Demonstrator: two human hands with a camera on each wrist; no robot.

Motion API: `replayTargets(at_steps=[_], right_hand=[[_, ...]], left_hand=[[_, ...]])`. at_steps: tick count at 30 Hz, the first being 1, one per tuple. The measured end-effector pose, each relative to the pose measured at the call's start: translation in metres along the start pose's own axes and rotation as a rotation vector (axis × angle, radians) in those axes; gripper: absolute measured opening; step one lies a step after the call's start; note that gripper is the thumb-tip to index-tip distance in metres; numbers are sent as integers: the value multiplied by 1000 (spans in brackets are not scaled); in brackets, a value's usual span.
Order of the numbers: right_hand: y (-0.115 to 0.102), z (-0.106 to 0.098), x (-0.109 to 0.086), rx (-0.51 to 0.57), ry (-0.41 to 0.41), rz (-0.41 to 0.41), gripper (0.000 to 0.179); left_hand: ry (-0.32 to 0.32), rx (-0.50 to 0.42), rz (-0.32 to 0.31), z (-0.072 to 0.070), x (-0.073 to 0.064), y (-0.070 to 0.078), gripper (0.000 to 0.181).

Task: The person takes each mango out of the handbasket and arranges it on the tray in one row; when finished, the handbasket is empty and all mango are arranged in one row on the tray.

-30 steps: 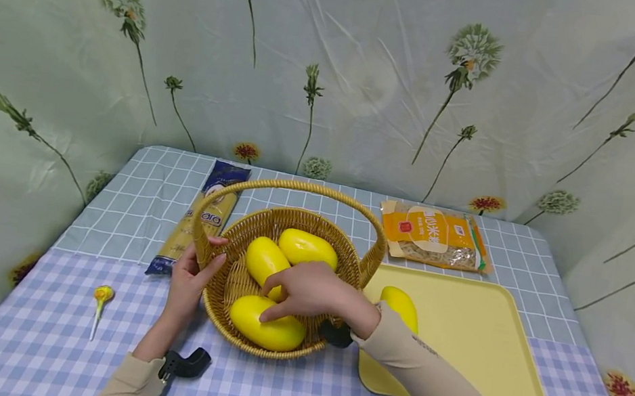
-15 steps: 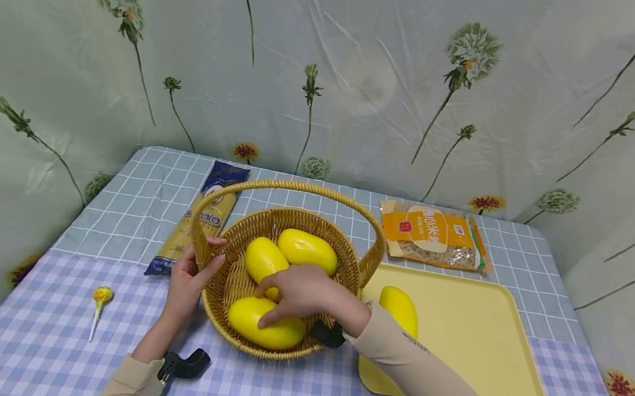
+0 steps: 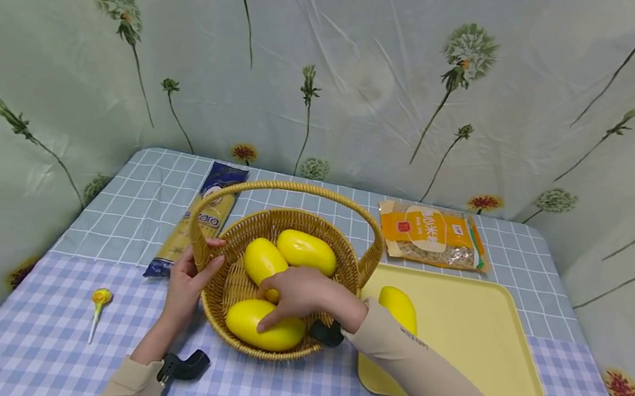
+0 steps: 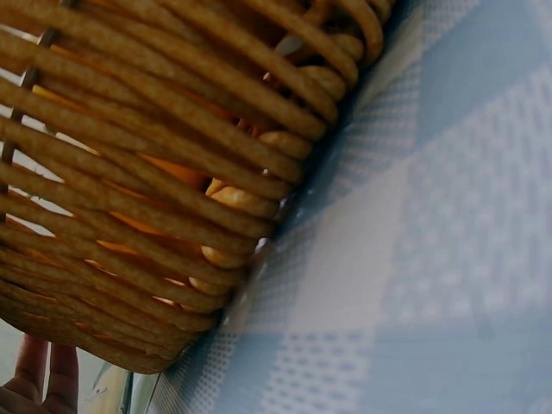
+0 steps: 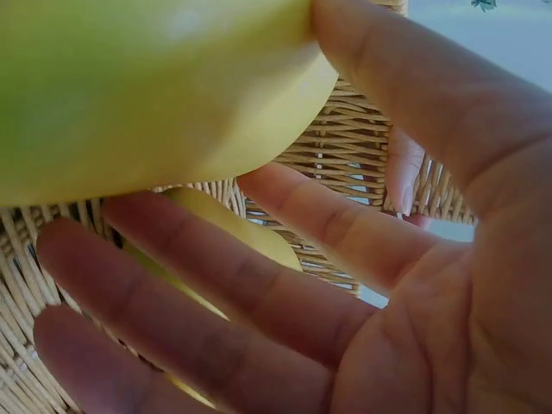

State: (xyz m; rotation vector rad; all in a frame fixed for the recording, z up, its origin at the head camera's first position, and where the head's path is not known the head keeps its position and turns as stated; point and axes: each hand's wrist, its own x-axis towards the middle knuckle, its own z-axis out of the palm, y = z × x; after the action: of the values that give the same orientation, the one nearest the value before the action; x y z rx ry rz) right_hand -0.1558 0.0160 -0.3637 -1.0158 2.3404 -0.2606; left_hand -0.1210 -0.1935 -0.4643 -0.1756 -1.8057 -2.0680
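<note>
In the head view a round wicker basket [image 3: 232,284] with a tall arched handle holds three yellow mangoes. My left hand [image 3: 185,281] grips the basket's left side at the foot of the handle, thumb over the rim. Inside, my right hand [image 3: 303,295] holds the nearest mango [image 3: 249,323], its thumb on top and its fingers on the far side. A second mango [image 3: 262,257] and a third mango [image 3: 306,251] lie behind it. The right wrist view shows the thumb and fingertips against the held mango [image 5: 172,95]. Woven basket side [image 4: 155,172] fills much of the left wrist view.
A yellow tray [image 3: 475,338] on the right bears another mango [image 3: 399,308], partly behind the right sleeve. An orange food packet [image 3: 435,236] lies behind the tray. A pasta packet [image 3: 182,239] lies left of the basket, and a lollipop [image 3: 100,302] nearer the front left.
The right hand has shifted slightly left and settled its grasp on the nearest mango, which has moved barely to the left. The left hand keeps its place on the basket.
</note>
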Motion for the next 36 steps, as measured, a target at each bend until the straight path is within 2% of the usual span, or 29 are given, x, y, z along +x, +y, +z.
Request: replayTargets(at_steps=[8, 23, 30, 36], right_hand=[[1, 1, 2, 80, -31, -5, 53], [6, 1, 3, 85, -48, -13, 54], [9, 2, 3, 134, -76, -14, 55], [13, 2, 4, 170, -107, -47, 57]], left_hand=[[1, 2, -6, -1, 0, 0, 26], [3, 0, 7, 1, 0, 1, 26], [4, 0, 11, 1, 0, 2, 25], [2, -2, 11, 1, 0, 1, 25]])
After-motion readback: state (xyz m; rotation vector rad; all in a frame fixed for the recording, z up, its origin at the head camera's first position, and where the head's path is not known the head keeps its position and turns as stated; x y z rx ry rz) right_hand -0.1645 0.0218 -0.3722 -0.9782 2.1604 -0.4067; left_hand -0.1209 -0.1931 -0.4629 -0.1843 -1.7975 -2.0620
